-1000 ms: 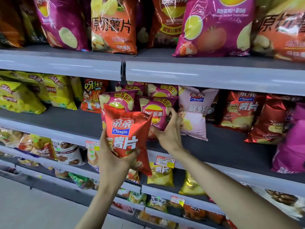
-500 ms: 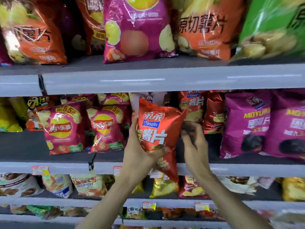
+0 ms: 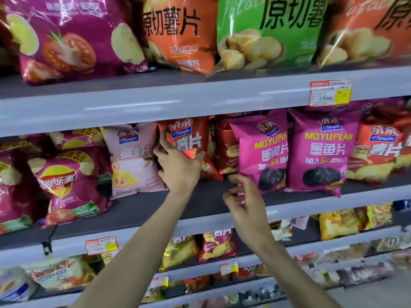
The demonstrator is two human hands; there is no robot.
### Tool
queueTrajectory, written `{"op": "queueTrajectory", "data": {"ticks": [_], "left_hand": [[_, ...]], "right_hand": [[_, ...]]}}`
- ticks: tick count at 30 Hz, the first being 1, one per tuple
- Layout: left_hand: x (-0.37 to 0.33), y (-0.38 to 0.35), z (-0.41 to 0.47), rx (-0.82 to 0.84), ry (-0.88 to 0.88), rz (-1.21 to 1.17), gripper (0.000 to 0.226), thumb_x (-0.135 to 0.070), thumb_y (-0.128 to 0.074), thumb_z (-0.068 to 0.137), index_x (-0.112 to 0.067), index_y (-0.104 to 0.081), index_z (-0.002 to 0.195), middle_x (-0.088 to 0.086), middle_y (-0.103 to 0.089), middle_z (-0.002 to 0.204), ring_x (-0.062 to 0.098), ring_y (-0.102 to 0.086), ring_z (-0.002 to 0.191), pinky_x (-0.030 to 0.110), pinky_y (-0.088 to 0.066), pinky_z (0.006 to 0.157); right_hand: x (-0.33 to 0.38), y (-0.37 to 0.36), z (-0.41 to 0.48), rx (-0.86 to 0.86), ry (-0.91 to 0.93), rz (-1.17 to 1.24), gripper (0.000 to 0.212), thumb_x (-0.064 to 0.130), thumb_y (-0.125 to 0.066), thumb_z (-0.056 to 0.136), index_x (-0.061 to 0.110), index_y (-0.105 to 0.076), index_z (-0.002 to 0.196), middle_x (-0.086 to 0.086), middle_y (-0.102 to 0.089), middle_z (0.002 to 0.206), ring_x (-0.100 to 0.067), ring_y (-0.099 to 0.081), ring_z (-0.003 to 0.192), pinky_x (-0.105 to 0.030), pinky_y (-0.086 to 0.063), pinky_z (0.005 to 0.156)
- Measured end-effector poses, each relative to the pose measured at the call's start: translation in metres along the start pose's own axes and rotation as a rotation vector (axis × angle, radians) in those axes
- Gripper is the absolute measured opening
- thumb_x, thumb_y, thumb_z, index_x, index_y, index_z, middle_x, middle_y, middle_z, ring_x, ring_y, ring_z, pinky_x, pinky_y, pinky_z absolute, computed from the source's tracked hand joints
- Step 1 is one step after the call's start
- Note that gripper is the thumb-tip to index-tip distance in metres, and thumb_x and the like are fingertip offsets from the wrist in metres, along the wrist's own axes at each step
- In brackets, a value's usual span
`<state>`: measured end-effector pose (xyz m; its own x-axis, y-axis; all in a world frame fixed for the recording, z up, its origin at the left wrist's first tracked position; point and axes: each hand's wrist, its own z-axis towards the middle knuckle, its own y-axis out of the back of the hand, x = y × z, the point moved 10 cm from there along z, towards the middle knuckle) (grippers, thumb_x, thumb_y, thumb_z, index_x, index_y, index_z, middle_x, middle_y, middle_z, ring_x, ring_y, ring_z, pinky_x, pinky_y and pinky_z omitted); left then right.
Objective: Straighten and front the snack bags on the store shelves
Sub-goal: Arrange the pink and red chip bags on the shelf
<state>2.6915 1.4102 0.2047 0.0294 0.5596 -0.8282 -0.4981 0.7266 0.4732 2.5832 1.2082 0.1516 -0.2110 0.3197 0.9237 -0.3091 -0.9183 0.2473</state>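
Red chip bag [image 3: 189,138]: located at frame centre on the middle shelf [image 3: 138,210], between a pale pink bag [image 3: 133,161] and a magenta bag [image 3: 260,152]; gripped at its lower part by the left hand [image 3: 178,167]. Right hand [image 3: 246,207]: lower right of centre, fingers loosely curled, nothing held.

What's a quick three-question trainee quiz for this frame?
1. True or false: the left hand grips the red bag.
2. Which stands just left of that bag? A pink bag, B green bag, C yellow bag.
3. How many MOYUPLAN bags stand side by side?
Key: 1 true; 2 A; 3 two.
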Motion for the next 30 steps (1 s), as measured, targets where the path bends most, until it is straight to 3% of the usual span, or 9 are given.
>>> {"op": "queueTrajectory", "data": {"ticks": [5, 10, 12, 15, 22, 25, 28, 30], "left_hand": [[0.003, -0.042, -0.005, 0.153, -0.001, 0.141, 0.124, -0.054, -0.088, 0.073, -0.036, -0.002, 0.161, 0.021, -0.021, 0.158, 0.048, -0.036, 0.143, 0.07, -0.035, 0.108], [0.009, -0.05, -0.012, 0.274, -0.058, 0.008, 0.127, -0.056, -0.087, 0.069, -0.045, 0.001, 0.16, 0.016, -0.021, 0.154, 0.049, -0.038, 0.141, 0.069, -0.033, 0.114], [0.013, -0.043, -0.017, 0.291, -0.14, -0.043, 0.125, -0.045, -0.09, 0.07, -0.038, -0.005, 0.163, 0.016, -0.023, 0.152, 0.045, -0.039, 0.14, 0.061, -0.038, 0.117], [0.027, -0.035, -0.022, 0.319, -0.204, -0.067, 0.117, -0.026, -0.092, 0.077, -0.025, -0.014, 0.165, 0.015, -0.02, 0.157, 0.036, -0.036, 0.145, 0.037, -0.035, 0.118], [0.039, -0.035, -0.043, 0.488, -0.262, 0.027, 0.116, -0.03, -0.081, 0.085, -0.037, 0.0, 0.166, 0.009, -0.015, 0.167, 0.042, -0.03, 0.151, 0.054, -0.036, 0.121], [0.041, -0.036, -0.038, 0.553, -0.251, -0.021, 0.112, -0.03, -0.08, 0.084, -0.043, -0.003, 0.164, 0.008, -0.022, 0.166, 0.036, -0.038, 0.149, 0.052, -0.038, 0.12], [0.041, -0.031, -0.035, 0.59, -0.275, -0.031, 0.108, -0.021, -0.079, 0.087, -0.043, -0.008, 0.165, 0.007, -0.03, 0.166, 0.02, -0.044, 0.144, 0.03, -0.037, 0.114], [0.04, -0.029, -0.04, 0.617, -0.32, -0.013, 0.105, -0.022, -0.078, 0.088, -0.045, -0.009, 0.164, 0.006, -0.028, 0.166, 0.023, -0.044, 0.146, 0.033, -0.038, 0.116]], "right_hand": [[-0.01, 0.006, 0.0, 0.047, -0.046, -0.065, 0.038, 0.016, -0.067, 0.097, 0.03, -0.058, 0.132, 0.016, -0.059, 0.128, 0.001, -0.054, 0.117, -0.007, -0.04, 0.087], [-0.013, 0.007, 0.004, 0.051, -0.073, -0.074, 0.04, 0.017, -0.067, 0.097, 0.03, -0.057, 0.133, 0.016, -0.058, 0.131, 0.001, -0.054, 0.118, -0.007, -0.04, 0.088], [-0.012, 0.005, 0.004, 0.046, -0.077, -0.072, 0.041, 0.017, -0.067, 0.097, 0.032, -0.056, 0.133, 0.018, -0.057, 0.131, 0.002, -0.053, 0.119, -0.009, -0.04, 0.089], [-0.012, -0.002, 0.002, 0.045, -0.085, -0.083, 0.041, 0.019, -0.067, 0.097, 0.034, -0.055, 0.134, 0.018, -0.056, 0.131, 0.005, -0.052, 0.119, -0.016, -0.041, 0.092], [-0.005, -0.019, -0.006, 0.062, -0.096, -0.141, 0.044, 0.022, -0.067, 0.095, 0.033, -0.054, 0.135, 0.014, -0.057, 0.129, -0.002, -0.055, 0.12, -0.035, -0.049, 0.105], [0.0, -0.018, -0.01, 0.054, -0.08, -0.215, 0.043, 0.022, -0.067, 0.094, 0.032, -0.054, 0.134, 0.013, -0.055, 0.13, -0.005, -0.054, 0.121, -0.026, -0.047, 0.101], [0.001, -0.011, -0.017, 0.045, -0.091, -0.286, 0.043, 0.024, -0.067, 0.097, 0.03, -0.053, 0.137, 0.013, -0.054, 0.132, -0.004, -0.051, 0.123, -0.011, -0.039, 0.093], [0.0, -0.002, -0.022, 0.025, -0.099, -0.339, 0.043, 0.025, -0.066, 0.098, 0.029, -0.053, 0.139, 0.014, -0.054, 0.132, -0.003, -0.05, 0.122, -0.018, -0.038, 0.098]]}}
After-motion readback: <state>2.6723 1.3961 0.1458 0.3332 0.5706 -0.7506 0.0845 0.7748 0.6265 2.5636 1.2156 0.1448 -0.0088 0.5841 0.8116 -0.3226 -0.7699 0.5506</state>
